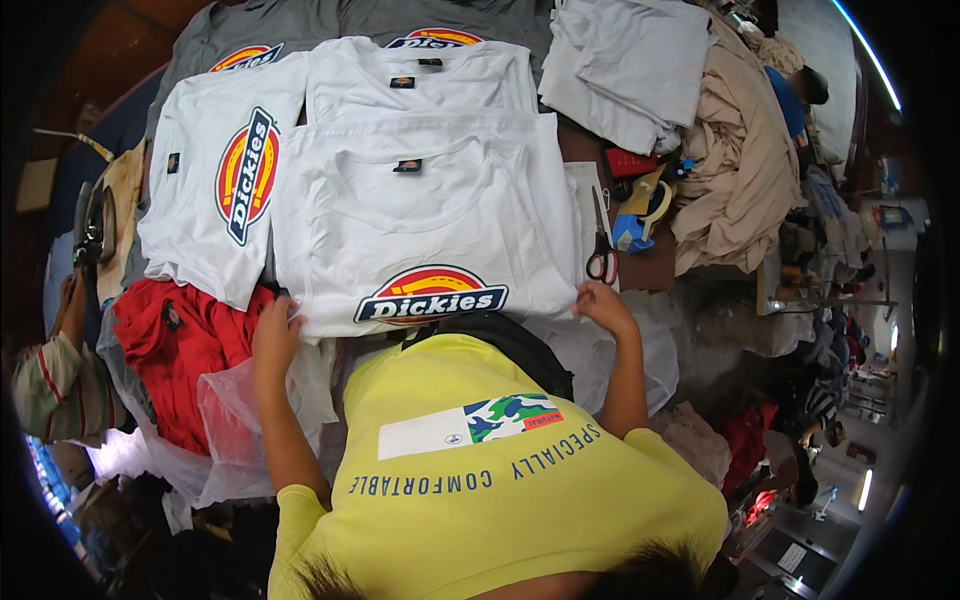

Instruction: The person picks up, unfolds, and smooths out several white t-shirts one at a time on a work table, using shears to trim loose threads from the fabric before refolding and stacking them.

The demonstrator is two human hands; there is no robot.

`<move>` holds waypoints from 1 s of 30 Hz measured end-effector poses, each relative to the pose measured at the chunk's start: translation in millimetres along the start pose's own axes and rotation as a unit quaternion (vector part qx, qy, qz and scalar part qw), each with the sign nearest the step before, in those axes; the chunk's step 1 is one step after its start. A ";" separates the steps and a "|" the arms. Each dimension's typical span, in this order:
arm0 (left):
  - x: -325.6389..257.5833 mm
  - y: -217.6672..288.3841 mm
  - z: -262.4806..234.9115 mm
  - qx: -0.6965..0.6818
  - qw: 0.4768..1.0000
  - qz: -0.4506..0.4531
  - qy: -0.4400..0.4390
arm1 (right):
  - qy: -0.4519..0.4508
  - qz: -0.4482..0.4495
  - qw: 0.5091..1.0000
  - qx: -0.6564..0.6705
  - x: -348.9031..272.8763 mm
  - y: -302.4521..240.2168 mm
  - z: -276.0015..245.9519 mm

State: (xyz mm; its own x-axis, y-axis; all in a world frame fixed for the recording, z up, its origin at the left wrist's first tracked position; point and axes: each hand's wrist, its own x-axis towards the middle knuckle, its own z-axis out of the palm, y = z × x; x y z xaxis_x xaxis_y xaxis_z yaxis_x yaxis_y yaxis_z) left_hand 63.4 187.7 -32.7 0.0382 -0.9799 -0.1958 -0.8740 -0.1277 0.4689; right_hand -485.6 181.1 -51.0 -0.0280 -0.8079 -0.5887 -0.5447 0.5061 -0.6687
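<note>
The white T-shirt (420, 220) lies flat at the tabletop's near edge. The left hand (274, 335) pinches its lower left corner. The right hand (603, 303) grips its lower right corner, just below the scissors (600, 245).

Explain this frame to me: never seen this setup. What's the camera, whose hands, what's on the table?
There is no machine here. A person wears a wide fisheye camera on the head, looking down, so straight edges bend near the rim. The yellow printed shirt at the bottom is the person's own chest, and both forearms come up from it.

The left hand and right hand each rest on a lower corner of a white cotton T-shirt with a round red-and-yellow logo, spread flat on the table. More white and grey shirts lie behind and beside it, a red garment at the left, scissors with red handles at the right, and beige cloth piled beyond.
</note>
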 end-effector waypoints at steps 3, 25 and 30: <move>45.4 21.5 -3.0 0.025 0.988 0.049 0.144 | 0.112 -0.127 0.983 -0.066 45.5 -32.2 -4.2; 263.4 71.3 7.9 0.235 0.905 0.261 0.239 | 0.290 -0.270 0.839 -0.373 222.2 -200.9 43.5; 177.3 114.8 36.1 0.027 0.938 0.195 0.286 | 0.374 -0.461 0.759 -0.267 154.9 -188.7 72.5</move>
State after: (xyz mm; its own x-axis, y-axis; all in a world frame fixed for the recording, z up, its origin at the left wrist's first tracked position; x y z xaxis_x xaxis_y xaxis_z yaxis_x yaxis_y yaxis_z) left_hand -47.7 4.8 -44.7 -0.0496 -0.8744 0.4826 -0.8983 0.2502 0.3611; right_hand -326.3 -17.6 -48.9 0.2120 -0.7915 0.5732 -0.8781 -0.4117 -0.2437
